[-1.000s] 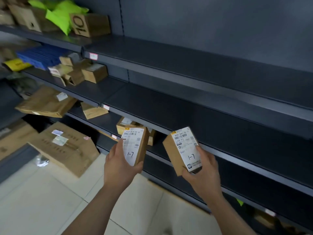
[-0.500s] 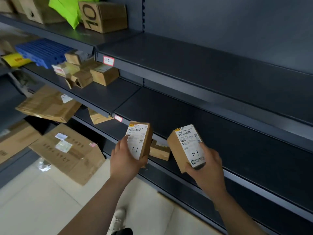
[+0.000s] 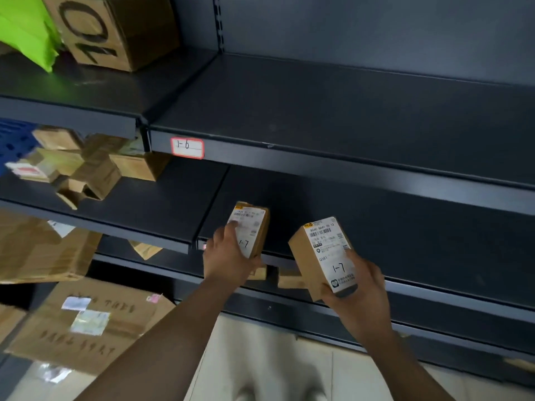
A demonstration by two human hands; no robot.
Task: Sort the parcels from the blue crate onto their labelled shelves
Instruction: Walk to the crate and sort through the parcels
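Nearest, two bare forearms reach up from the bottom edge over pale floor tiles (image 3: 269, 357). The right hand (image 3: 359, 287) has its fingers wrapped around the lower end of a small rectangular cardboard parcel (image 3: 321, 256), tilted, its white printed label marked "1-7" by hand; the fine print is too small to read. A little farther and to the left, the left hand (image 3: 228, 256) grips a second small brown parcel (image 3: 252, 227), also labelled "1-7", over the front edge of the dark matte metal shelf (image 3: 376, 215); its lower end is hidden by the fingers, so whether it touches the shelf cannot be told. On the left, large flat cardboard boxes (image 3: 86, 319) lean, blurred. Above, a red-bordered tag (image 3: 187, 147) reading "1-6" sits on the upper shelf's lip. Left of it, a jumble of small brown boxes (image 3: 86, 166) lies beside a blue crate (image 3: 11, 140), cut off by the edge. Farthest, a carton (image 3: 113, 27) with large black marker strokes stands beside a bright green bag (image 3: 23, 27).
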